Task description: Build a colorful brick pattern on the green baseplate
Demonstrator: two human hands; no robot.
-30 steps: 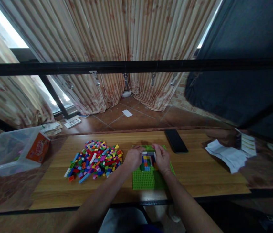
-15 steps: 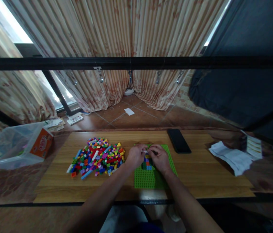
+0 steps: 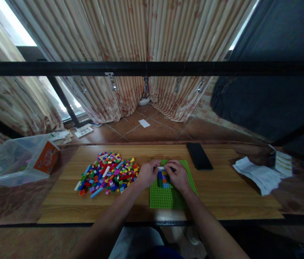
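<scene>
Homelike room: patterned curtains [image 3: 114, 32], tiled floor [image 3: 162, 130]

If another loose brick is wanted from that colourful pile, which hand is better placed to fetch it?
Probably the left hand: it is at the side of the green baseplate nearer the brick pile. The right hand is farther away and would likely have to reach past the left.

- Brick build [image 3: 164, 180], near side of grip: right portion concealed by right hand [image 3: 178, 175].
- White brick [image 3: 160, 168], at grip: full length and finger contact indeterminable.
- Clear bin [image 3: 11, 153], far left of grip: truncated by picture edge.
</scene>
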